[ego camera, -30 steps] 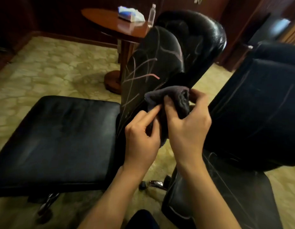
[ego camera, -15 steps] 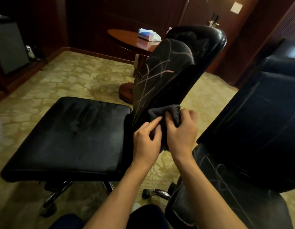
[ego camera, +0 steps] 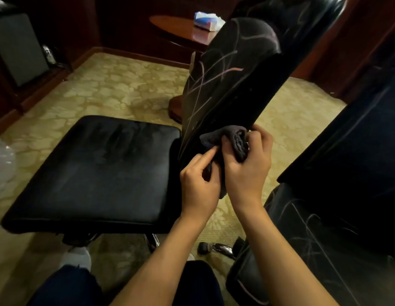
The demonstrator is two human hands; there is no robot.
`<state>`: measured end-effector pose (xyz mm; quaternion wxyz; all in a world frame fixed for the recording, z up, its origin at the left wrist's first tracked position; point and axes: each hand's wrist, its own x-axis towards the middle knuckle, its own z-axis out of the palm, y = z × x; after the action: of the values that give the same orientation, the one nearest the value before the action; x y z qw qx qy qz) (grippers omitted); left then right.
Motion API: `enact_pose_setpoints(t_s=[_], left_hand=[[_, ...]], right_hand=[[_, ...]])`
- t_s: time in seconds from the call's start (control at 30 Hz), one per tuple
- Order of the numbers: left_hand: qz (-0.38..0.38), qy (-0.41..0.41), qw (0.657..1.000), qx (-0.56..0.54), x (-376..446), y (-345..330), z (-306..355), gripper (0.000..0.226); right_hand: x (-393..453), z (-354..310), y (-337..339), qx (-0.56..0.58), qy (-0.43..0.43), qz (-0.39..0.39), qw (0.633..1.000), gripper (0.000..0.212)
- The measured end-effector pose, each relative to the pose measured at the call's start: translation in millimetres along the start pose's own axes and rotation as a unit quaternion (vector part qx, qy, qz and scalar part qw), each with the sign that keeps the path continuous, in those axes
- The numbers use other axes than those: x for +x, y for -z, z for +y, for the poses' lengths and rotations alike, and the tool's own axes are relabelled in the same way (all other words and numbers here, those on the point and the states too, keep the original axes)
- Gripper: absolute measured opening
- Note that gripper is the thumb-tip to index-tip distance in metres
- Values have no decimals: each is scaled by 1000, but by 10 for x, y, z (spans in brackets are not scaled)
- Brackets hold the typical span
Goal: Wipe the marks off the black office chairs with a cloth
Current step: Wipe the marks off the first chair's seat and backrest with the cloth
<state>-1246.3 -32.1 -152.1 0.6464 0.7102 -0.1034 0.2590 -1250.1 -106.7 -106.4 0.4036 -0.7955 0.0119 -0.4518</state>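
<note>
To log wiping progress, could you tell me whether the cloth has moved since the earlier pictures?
Yes: the cloth has gone down the backrest, away from its pink streak.

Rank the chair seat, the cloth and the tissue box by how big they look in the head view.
1. Chair seat, by far the largest.
2. Cloth, bunched in both hands.
3. Tissue box, smallest, though it sits farther off, so its true size against the cloth is unsure.

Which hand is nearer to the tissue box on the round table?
Right. The right hand grips the cloth farther up toward the tissue box; the left hand pinches the cloth lower, nearer the person.
</note>
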Motion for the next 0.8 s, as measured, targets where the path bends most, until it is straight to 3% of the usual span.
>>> enact_pose_setpoints(t_s=[0.23, 0.4, 0.47, 0.67, 0.8], left_hand=[[-77, 39, 995, 55, -231, 104, -576, 35], [-135, 126, 980, 67, -513, 169, -968, 33], [-137, 131, 981, 40, -559, 164, -999, 33], [-79, 69, 991, -78, -295, 25, -552, 37], [-86, 72, 990, -87, -128, -182, -476, 38]], right_hand=[[-507, 248, -258, -124, -98, 12, 987, 21], [-871, 469, -264, -183, -221, -109, 952, 22], [-885, 476, -194, -201, -219, -126, 947, 20], [-370, 1, -9, -169, -111, -69, 977, 21], [-61, -1, -94, -202, -100, -46, 973, 14]])
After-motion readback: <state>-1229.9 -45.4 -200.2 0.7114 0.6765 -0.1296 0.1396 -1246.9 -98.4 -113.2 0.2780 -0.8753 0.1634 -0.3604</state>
